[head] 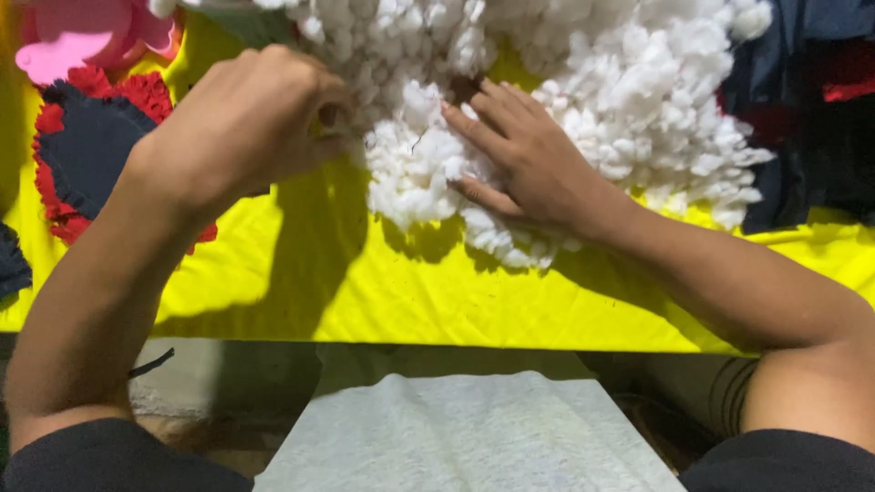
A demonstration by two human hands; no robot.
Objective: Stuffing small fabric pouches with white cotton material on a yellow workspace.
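fluffy white stuffing (clumpy) under hands

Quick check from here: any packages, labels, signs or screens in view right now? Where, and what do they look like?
None in view. Only soft materials: white fluffy stuffing under both hands, a yellow cloth, and a red-fringed dark fabric piece at left.

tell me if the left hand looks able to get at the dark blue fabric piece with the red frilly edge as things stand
Probably yes. The left hand is curled at the edge of the white stuffing pile, and the dark blue fabric piece with the red frilly edge lies just beside its wrist on the yellow cloth, with nothing lying between them.
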